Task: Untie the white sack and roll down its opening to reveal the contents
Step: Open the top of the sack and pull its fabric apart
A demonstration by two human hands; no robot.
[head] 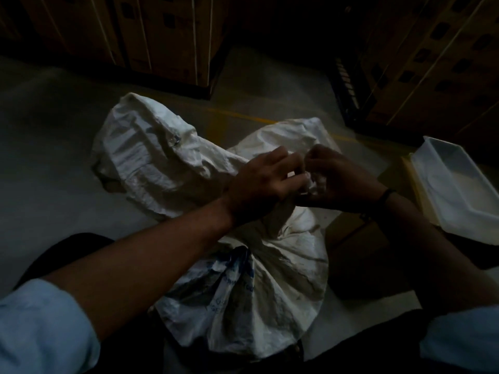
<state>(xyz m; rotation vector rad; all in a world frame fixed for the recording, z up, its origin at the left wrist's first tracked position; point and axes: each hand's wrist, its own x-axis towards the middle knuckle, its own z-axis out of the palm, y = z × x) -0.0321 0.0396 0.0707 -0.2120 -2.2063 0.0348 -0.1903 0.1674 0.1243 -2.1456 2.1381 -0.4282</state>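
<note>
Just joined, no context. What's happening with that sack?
A person is working with both bare hands at the gathered neck of a white sack on the floor. The left hand and right hand meet at the knot, fingers pinching it. The neck looks still bunched, so the sack isn't open yet. A second sack lies behind, and a white tub sits to the right.

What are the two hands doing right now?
Left hand: fingers closed on the white sack's tied neck.
Right hand: fingers pinching the knot.
</note>
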